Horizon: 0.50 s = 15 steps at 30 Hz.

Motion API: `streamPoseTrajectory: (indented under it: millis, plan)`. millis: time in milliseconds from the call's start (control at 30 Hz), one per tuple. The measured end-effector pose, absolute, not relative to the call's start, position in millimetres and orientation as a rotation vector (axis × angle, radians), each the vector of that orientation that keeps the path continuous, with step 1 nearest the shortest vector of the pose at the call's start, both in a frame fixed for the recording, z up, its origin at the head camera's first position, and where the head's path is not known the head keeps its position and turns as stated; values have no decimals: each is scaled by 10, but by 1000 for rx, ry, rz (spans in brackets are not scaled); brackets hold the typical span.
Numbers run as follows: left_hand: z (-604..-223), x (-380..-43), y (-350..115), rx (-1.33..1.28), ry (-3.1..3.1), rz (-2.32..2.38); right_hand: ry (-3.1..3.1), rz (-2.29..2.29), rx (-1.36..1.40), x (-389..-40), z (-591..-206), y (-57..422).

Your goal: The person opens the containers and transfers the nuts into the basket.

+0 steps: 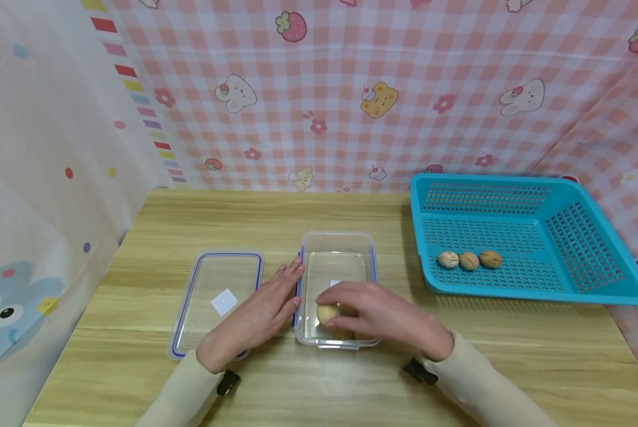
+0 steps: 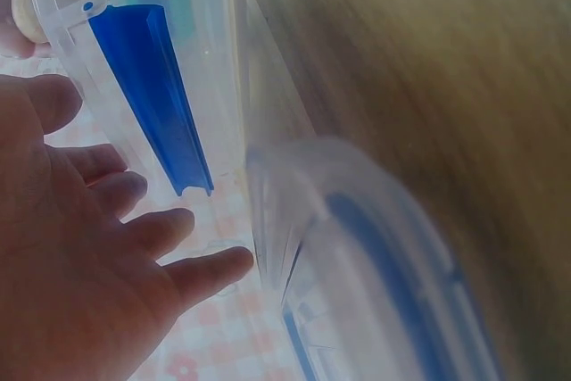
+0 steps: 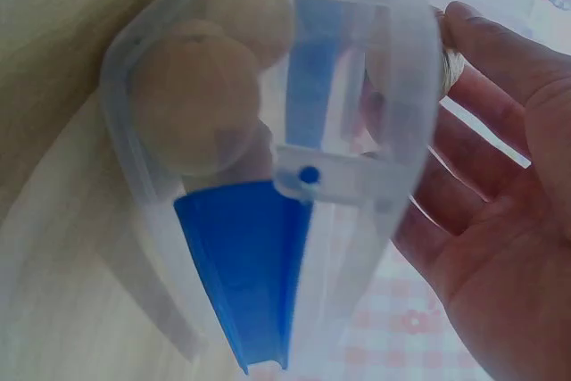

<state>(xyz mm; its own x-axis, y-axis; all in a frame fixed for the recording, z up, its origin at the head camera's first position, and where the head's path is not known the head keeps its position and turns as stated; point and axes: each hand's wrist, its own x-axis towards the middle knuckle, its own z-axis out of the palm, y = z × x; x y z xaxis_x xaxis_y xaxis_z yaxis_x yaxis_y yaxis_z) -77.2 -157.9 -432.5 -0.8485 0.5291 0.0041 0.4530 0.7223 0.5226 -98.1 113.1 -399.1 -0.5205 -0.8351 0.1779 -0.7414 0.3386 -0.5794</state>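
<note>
A clear plastic box [image 1: 336, 249] with blue side clips stands on the table. My right hand [image 1: 374, 308] pinches a walnut [image 1: 326, 313] between thumb and fingers at the near part of the box. In the right wrist view, two other walnuts [image 3: 196, 100] show through the box wall, low inside it. My left hand [image 1: 260, 308] lies along the box's left side with its fingers extended, holding nothing. In the left wrist view its fingers spread near a hanging blue clip [image 2: 152, 86]; whether they touch the box I cannot tell.
The blue-rimmed lid [image 1: 224, 332] lies flat at left, partly under the left arm, with a white label. At right, a turquoise basket [image 1: 554, 290] holds a row of three walnuts [image 1: 469, 261]. A checked cloth [image 1: 319, 77] hangs behind the wooden table [image 1: 308, 210].
</note>
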Motion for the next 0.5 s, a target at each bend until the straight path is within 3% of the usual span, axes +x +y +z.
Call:
streamPoseTrajectory:
  millis: [500]
  plan:
    - [-4375, -773, -1587, 868, 2819, 806, 2607, -1140, -1507, -975, -3900, 1397]
